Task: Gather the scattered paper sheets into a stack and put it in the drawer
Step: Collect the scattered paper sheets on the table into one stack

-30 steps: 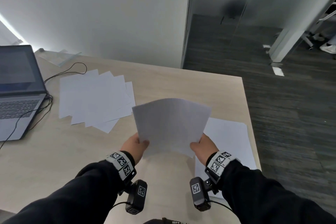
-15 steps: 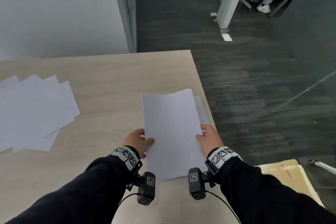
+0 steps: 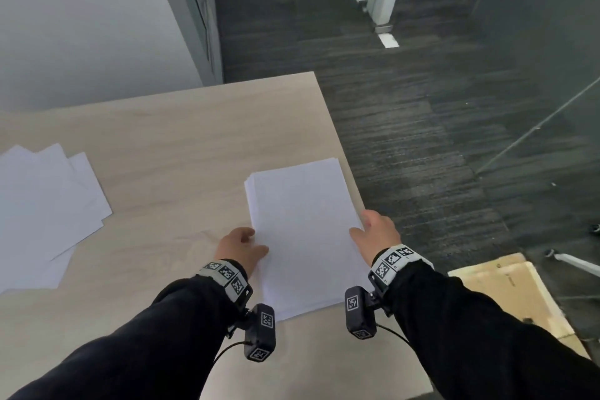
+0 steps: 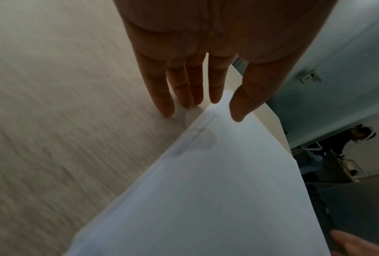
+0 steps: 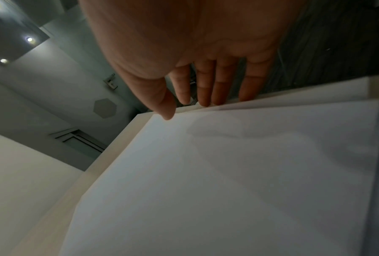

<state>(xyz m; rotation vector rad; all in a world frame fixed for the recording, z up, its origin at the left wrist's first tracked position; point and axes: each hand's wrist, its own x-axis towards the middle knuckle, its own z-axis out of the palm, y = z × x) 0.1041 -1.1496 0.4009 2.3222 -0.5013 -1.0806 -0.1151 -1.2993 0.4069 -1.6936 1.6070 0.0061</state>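
The stack [image 3: 305,237] lies flat at the table's [image 3: 168,140] right edge, its long right side almost flush with that edge and its near end short of the near edge. The left hand [image 3: 240,250] flanks its left side with straight fingers, thumb resting on the top sheet; the left wrist view shows the fingers [image 4: 162,90] on the table beside the paper, nothing clasped. The right hand [image 3: 376,230] sits at the right side, also with straight fingers and gripping nothing, thumb touching the top sheet.

The paper looks light, thin and floppy, and the sheets likely slide over one another; at the far left corner several edges show slightly fanned. It probably wants squaring by pressing both long sides, then lifting with thumbs on top and fingers under. More loose sheets [image 3: 48,211] lie spread at the left edge, well apart, not yet gathered. No drawer can be made out.
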